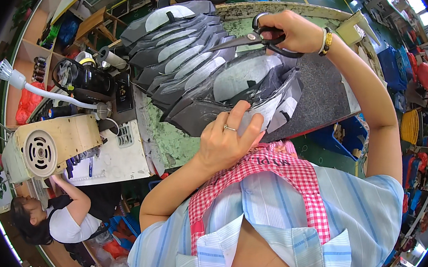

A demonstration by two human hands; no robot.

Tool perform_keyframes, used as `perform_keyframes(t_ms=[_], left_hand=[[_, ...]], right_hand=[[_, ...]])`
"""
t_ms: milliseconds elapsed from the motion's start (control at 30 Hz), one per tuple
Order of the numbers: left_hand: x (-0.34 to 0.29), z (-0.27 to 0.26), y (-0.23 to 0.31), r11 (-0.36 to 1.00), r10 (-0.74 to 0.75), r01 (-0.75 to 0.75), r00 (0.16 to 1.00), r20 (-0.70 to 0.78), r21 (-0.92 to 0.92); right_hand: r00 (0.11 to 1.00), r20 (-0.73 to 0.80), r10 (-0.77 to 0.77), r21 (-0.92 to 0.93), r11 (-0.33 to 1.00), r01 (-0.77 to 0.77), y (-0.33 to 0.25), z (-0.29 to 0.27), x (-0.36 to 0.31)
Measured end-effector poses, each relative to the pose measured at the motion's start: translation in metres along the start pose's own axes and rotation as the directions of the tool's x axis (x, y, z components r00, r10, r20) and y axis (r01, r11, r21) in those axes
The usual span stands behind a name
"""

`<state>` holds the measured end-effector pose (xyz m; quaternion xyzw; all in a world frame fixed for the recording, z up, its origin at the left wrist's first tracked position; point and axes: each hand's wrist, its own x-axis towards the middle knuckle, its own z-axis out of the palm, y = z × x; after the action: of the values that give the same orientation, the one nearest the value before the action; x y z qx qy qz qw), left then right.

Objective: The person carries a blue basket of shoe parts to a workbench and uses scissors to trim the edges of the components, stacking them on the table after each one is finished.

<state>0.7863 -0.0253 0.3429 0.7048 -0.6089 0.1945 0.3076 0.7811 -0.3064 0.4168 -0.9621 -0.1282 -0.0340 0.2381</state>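
Note:
A row of overlapping dark grey sheet pieces (pixel 188 112) with pale grey rounded patches lies across the bench in front of me. My left hand (pixel 231 135) is at the near end of the row, its fingers closed on the pale edge of the nearest dark grey piece (pixel 246 80); the thumb is mostly hidden. Black-handled scissors (pixel 237 42) are in my right hand (pixel 296 33), with fingers through the handle loops. Their blades point left over the row and look nearly together. Thin black strands show in the fold of the nearest piece.
The worn green bench top (pixel 172 140) has a dark speckled pad (pixel 324 95) at right. To the left stand a cream sewing machine (pixel 55 142), a flexible lamp (pixel 49 93) and a seated co-worker (pixel 69 217). A blue bin (pixel 343 137) sits below the right edge.

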Motion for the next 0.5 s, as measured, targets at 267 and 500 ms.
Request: perform_keyframes(t_ms=[267, 500], left_hand=[[0.007, -0.007, 0.005, 0.996, 0.041, -0.035, 0.997, -0.059, 0.086], [0.017, -0.014, 0.006, 0.998, 0.029, -0.024, 0.997, -0.077, 0.059]], right_hand=[[0.997, -0.064, 0.040, 0.060, 0.998, -0.036, 0.007, -0.016, 0.010], [0.943, 0.100, 0.318, 0.300, 0.894, -0.333, 0.025, -0.031, 0.012]])
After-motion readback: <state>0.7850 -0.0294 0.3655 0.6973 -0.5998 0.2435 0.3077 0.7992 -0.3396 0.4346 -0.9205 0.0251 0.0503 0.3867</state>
